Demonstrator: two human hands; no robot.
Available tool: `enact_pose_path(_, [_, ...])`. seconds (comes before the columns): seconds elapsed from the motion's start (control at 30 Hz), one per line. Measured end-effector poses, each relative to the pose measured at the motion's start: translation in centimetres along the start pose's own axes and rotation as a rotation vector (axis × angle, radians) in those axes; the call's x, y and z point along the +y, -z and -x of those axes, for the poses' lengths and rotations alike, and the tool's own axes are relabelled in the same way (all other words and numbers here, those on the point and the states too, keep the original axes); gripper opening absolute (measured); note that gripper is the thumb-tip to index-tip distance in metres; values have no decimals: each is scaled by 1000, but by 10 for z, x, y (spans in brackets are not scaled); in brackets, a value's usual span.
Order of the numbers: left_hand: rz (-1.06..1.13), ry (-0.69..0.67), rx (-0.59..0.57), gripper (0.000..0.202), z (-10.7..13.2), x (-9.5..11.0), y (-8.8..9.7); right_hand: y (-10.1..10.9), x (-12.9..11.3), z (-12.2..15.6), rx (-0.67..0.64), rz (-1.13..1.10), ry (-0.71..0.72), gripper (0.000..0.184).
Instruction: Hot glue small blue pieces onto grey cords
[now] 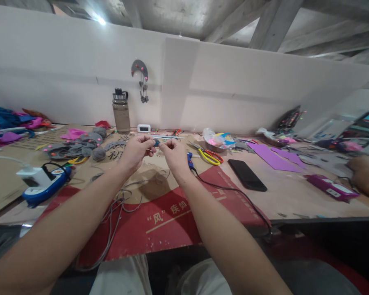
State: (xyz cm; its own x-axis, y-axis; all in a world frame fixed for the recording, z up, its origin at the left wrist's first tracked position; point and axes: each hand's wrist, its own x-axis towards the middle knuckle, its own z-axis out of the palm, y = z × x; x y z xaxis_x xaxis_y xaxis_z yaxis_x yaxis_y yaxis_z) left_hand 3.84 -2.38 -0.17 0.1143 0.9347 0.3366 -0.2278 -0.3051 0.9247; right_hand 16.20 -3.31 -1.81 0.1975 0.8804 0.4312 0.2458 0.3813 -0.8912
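Observation:
Above the middle of the bench, my left hand (137,150) pinches a small dark teal piece (156,142), too small to make out in detail. Facing it, my right hand (174,153) has its thumb and forefinger closed at the piece's right edge. Loose grey cord (123,200) lies in tangles below my hands, on a red and brown cardboard sheet (169,229). Just right of my right wrist, a blue tool (190,160), probably a glue gun, is partly hidden. Yellow-handled scissors (209,157) lie beyond it.
At left are a blue power strip (46,190), grey felt pieces (70,147) and a yarn ball (99,154). A bottle (121,112) stands by the wall. On the right lie a black phone (247,175), purple sheets (273,157) and another person's arm (365,174).

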Motion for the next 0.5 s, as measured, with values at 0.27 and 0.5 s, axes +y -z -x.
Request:
enact_pose_path(0.27, [8, 0, 141, 13, -11, 1, 15, -5, 8, 1, -248, 32, 75, 19])
enact_pose_path(0.5, [128, 24, 265, 14, -21, 8, 34, 15, 1, 6, -504, 423, 175, 25])
